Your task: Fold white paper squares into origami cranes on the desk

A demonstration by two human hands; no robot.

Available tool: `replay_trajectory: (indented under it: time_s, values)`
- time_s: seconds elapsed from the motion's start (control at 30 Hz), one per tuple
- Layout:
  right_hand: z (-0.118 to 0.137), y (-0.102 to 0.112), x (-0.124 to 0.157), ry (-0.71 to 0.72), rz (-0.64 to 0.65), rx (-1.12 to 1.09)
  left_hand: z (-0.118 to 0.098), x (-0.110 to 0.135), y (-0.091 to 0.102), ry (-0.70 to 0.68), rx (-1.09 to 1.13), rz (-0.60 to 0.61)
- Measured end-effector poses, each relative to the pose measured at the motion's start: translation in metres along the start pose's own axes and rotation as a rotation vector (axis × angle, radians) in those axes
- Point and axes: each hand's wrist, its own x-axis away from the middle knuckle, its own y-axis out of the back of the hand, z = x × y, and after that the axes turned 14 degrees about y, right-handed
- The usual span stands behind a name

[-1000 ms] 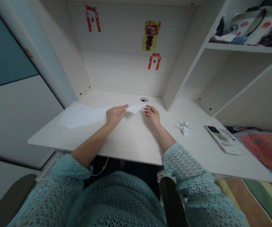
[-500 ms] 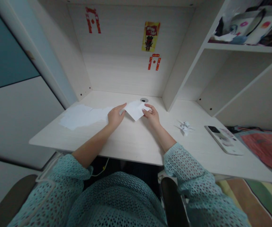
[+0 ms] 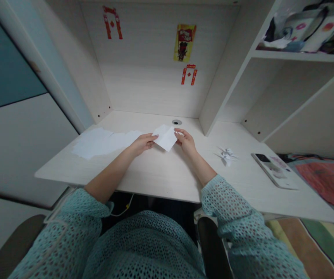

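Note:
A small square of white paper is held above the desk, one corner pointing toward me, with faint crease lines on it. My left hand pinches its left corner between thumb and fingers. On the opposite side, my right hand grips the right corner, thumb and index finger closed on it. Sheets of white paper lie spread on the desk to the left, partly beside my left hand. To the right rests a small folded white paper piece with thin points sticking out.
A phone lies on the white desk at the right. Behind the paper is a round cable hole. An upright panel divides the desk's back. Red cloth hangs at the right edge.
My left hand has turned and lowered slightly at the left corner, its fingers now flatter. The paper has tipped a little toward me. My right hand stays at the right corner.

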Motion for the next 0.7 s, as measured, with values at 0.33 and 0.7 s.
replay_trajectory:
  time_s: [0.33,0.7]
  values:
    - [0.01,-0.015,0.011,-0.114,0.06,-0.086,0.002,-0.001,-0.004,0.016,0.156,0.154]
    - [0.009,-0.023,0.017,-0.113,0.106,-0.099,0.004,0.005,-0.016,0.013,0.202,0.07]
